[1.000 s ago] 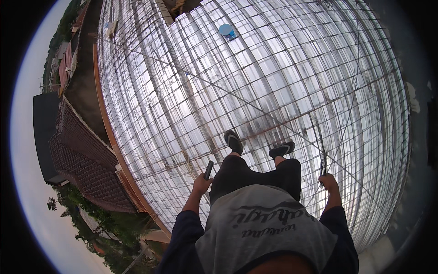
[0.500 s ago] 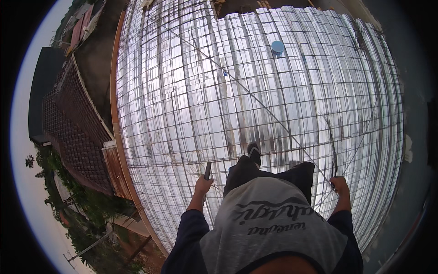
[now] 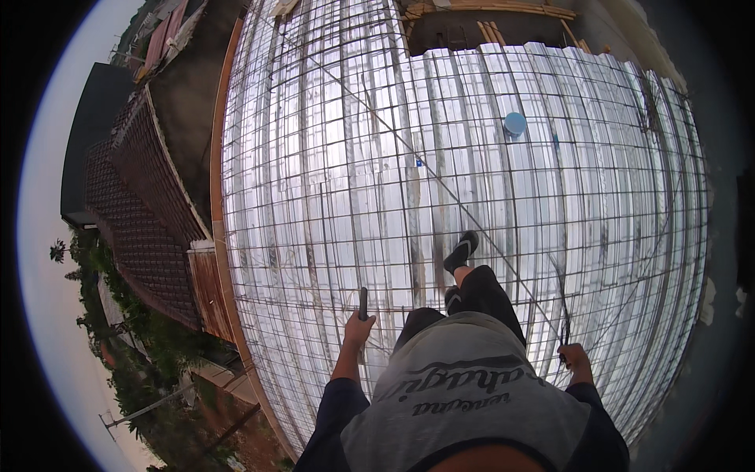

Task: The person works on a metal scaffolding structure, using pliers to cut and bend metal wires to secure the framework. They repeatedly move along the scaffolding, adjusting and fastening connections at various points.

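Observation:
My left hand (image 3: 359, 329) is closed around a dark, narrow bar-shaped tool (image 3: 363, 302) that sticks up past the fist; its exact kind does not show. In my right hand (image 3: 576, 355) is a bundle of thin dark wire (image 3: 563, 295), whose strands stretch forward and fan out at the tip. Both hands hang apart at either side of my body, above a steel bar mesh (image 3: 354, 204). Under the mesh lies shiny ribbed metal decking (image 3: 314, 259). One of my feet, in a dark sandal (image 3: 462, 248), is set ahead on the mesh.
A long bar (image 3: 417, 157) crosses the mesh diagonally. A round blue container (image 3: 514, 123) stands ahead to the right. The decking ends at a board edge (image 3: 219, 204) on the left, with a tiled roof (image 3: 145, 236) lower beyond it. Timber poles (image 3: 503, 9) lie past the far edge.
I have stepped forward, and one foot now reaches farther ahead. The blue container and far edge appear lower and farther right in view. Both hands keep their hold.

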The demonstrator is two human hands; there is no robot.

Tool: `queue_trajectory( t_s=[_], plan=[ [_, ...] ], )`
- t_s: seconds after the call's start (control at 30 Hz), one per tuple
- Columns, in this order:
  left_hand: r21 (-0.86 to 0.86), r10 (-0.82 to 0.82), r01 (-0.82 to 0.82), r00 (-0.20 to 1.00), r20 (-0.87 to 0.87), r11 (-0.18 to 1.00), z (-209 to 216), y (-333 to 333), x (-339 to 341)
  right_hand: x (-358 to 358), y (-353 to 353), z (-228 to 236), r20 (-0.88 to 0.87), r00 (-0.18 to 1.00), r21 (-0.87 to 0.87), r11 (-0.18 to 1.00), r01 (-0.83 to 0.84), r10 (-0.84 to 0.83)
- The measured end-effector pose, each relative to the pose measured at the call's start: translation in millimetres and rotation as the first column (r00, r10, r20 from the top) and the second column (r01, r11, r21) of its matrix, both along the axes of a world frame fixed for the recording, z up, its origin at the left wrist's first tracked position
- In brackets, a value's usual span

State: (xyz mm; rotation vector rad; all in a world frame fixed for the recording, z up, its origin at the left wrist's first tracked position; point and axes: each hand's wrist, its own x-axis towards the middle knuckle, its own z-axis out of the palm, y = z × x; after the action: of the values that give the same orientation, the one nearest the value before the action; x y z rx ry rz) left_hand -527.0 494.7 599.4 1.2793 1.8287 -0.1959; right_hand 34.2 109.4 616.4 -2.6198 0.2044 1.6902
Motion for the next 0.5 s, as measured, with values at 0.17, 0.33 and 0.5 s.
queue_trajectory(
  t_s=[0.17,0.33,0.5],
  plan=[
    [-0.144,-0.078,0.063,0.992,-0.096,0.987,42,46,16,16,128,0,-0.125,0.988,0.124,0.986,0.111,-0.095],
    [-0.148,-0.146,0.123,0.978,-0.150,0.981,59,116,45,32,203,26,-0.189,0.977,0.360,0.919,0.162,-0.099],
    [-0.115,-0.248,0.240,0.967,-0.055,0.964,50,208,53,22,251,37,-0.100,0.989,0.386,0.912,0.139,-0.108]
  ],
)
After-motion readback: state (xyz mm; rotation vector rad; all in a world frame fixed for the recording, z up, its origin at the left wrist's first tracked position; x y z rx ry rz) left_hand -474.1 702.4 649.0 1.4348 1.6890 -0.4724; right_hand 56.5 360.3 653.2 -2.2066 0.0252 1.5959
